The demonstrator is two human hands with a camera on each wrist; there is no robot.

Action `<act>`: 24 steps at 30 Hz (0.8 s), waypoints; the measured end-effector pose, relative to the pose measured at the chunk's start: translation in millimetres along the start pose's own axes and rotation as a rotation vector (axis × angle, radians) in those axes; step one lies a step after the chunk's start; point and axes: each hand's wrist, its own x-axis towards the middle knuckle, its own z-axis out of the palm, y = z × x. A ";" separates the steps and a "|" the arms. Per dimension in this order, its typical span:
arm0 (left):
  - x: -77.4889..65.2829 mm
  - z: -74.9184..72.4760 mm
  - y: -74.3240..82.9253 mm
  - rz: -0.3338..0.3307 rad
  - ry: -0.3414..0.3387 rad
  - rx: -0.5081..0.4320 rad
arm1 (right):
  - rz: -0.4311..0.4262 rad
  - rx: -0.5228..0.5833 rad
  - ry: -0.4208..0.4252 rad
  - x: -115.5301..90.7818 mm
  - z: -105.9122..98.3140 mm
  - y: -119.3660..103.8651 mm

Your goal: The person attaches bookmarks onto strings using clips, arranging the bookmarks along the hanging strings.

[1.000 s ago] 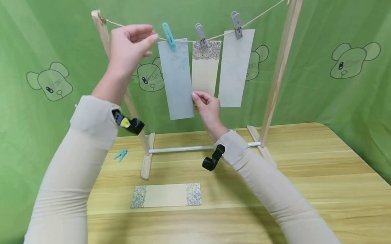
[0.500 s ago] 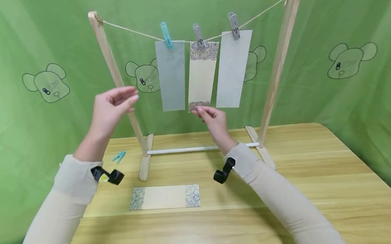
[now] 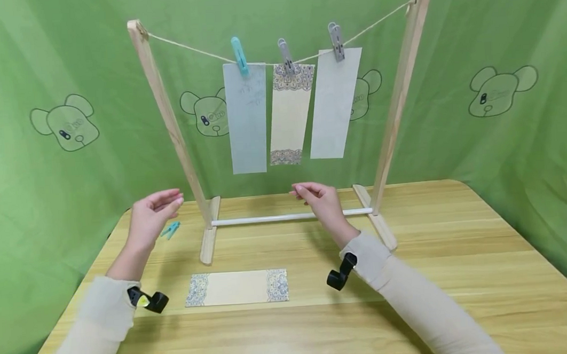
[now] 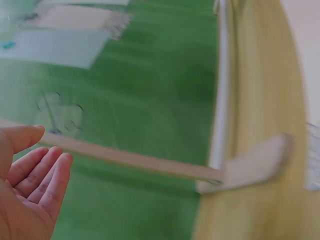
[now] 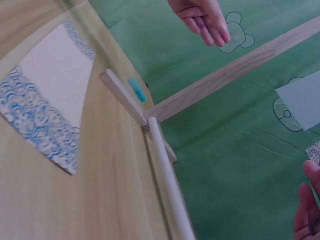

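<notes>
Three paper strips hang from a string (image 3: 187, 47) in the head view. A pale blue strip (image 3: 247, 125) is held by a turquoise clothespin (image 3: 240, 56); a cream strip (image 3: 287, 118) with patterned ends and a whitish strip (image 3: 335, 110) hang from grey clothespins. My left hand (image 3: 151, 216), fingers relaxed and holding nothing, is in the air near a loose turquoise clothespin (image 3: 171, 230) on the table. My right hand (image 3: 321, 204) hovers below the cream strip, apart from it, with loosely bent fingers and nothing in them. Another patterned cream strip (image 3: 236, 288) lies flat in front.
A wooden frame with a left post (image 3: 167, 113), a right post (image 3: 400, 101) and a white crossbar (image 3: 290, 217) stands on the wooden table (image 3: 438, 276). Green cloth (image 3: 503, 149) with bear faces hangs behind and at the sides.
My left hand has come down from beside the string to low on the left. The right hand has left the pale blue strip's edge and moved down and right.
</notes>
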 end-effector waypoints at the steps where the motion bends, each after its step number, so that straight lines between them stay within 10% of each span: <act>1: -1.3 -1.0 -7.5 -0.012 0.001 -0.002 | 0.007 -0.009 -0.007 -2.4 0.0 2.4; 24: -2.9 -29.5 -89.6 -0.323 0.178 -0.193 | 0.156 -0.065 -0.324 -50.0 21.2 43.0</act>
